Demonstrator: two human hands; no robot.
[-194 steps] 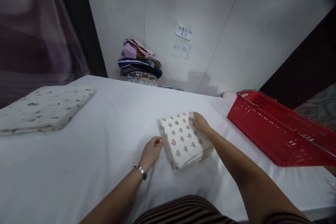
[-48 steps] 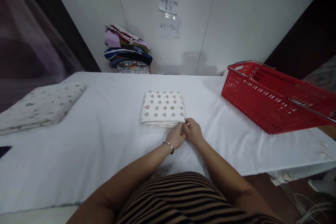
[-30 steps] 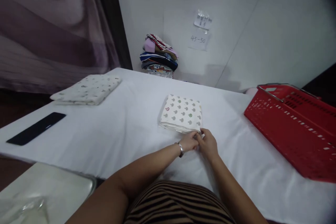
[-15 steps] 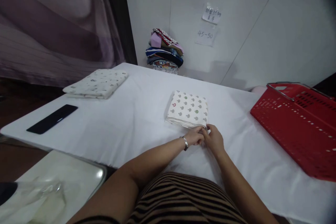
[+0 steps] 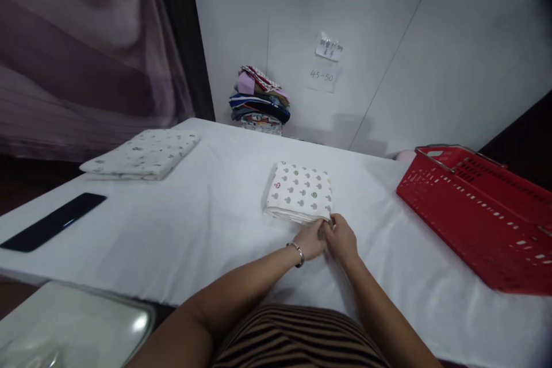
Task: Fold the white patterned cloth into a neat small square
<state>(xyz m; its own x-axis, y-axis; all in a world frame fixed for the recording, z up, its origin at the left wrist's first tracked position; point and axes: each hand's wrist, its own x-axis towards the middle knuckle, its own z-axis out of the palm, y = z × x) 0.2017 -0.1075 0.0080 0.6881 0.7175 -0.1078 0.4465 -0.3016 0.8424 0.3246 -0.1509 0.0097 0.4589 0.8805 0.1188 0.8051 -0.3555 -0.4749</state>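
Fingertips of both hands meeting at lower centre of the frame, pinched narrow on the near right corner of the folded mushroom-print cloth (image 5: 300, 192). Left hand (image 5: 309, 239) curled, fingers drawn close on the cloth's near edge, a metal bracelet (image 5: 296, 253) on the wrist. Right hand (image 5: 341, 238) pressed against it from the right, fingers likewise bunched at that same corner; whether gripping a layer or only touching, impossible to tell. Cloth lying flat and squared just above the hands, at centre of the frame, on the white table cover (image 5: 194, 224). Further out, at right, a red plastic basket (image 5: 478, 207) tilted on the table, well apart from the cloth. At left, a larger folded spotted cloth (image 5: 142, 152), and below it, at the far left edge, a black phone (image 5: 52, 229) lying flat. At upper centre, against the white wall, a stack of folded coloured fabrics (image 5: 259, 100), with two paper notes (image 5: 325, 63) stuck just to its right. Along the bottom edge, a striped garment (image 5: 297, 339).
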